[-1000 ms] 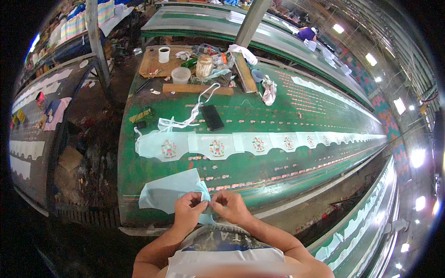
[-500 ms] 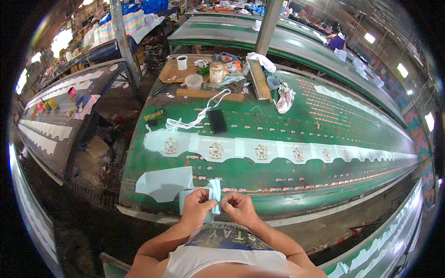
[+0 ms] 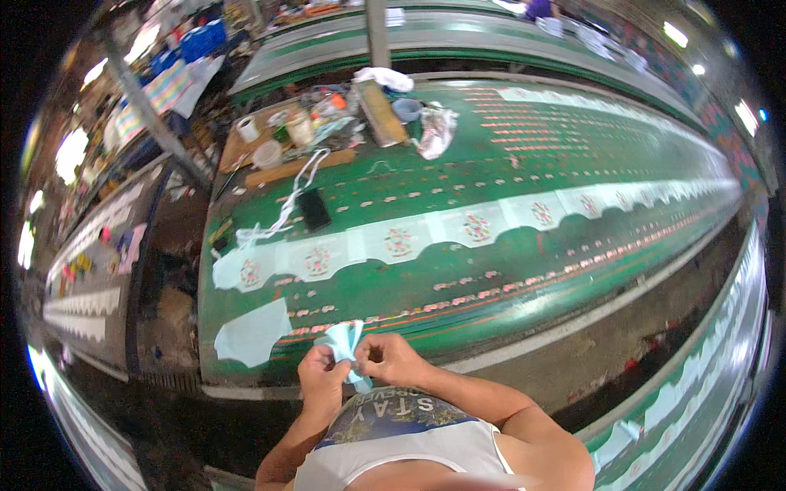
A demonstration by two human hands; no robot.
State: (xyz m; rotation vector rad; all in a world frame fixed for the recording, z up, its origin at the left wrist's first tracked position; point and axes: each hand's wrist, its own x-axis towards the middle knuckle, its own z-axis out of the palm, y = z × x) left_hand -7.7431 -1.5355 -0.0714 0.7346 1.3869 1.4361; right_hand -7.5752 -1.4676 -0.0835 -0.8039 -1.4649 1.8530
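Note:
A gathered bundle of light-blue cloth pieces (image 3: 342, 335) is pinched at its middle in front of my chest. My left hand (image 3: 322, 375) grips it from the left, fingers closed around the folds. Against its right side my right hand (image 3: 395, 360) has thumb and fingertips pressed together at the bundle's edge. Beyond my left hand, a plain light-blue cut cloth piece (image 3: 254, 334) lies flat on the green table (image 3: 458, 315). Farther back runs a row of pale cloth pieces (image 3: 399, 239) with colourful round prints, laid side by side.
A dark flat rectangle (image 3: 313, 210) and a white strap (image 3: 288, 209) lie behind the row. Tubs, a jar (image 3: 300, 128), a wooden-edged frame (image 3: 381, 114) and rags crowd the far left end. A post (image 3: 377, 34) rises behind. Other long tables stand on both sides.
My view has turned to the right, so the table appears tilted and shifted left. Both hands stay on the gathered cloth, whose upper folds are fanned out wider now.

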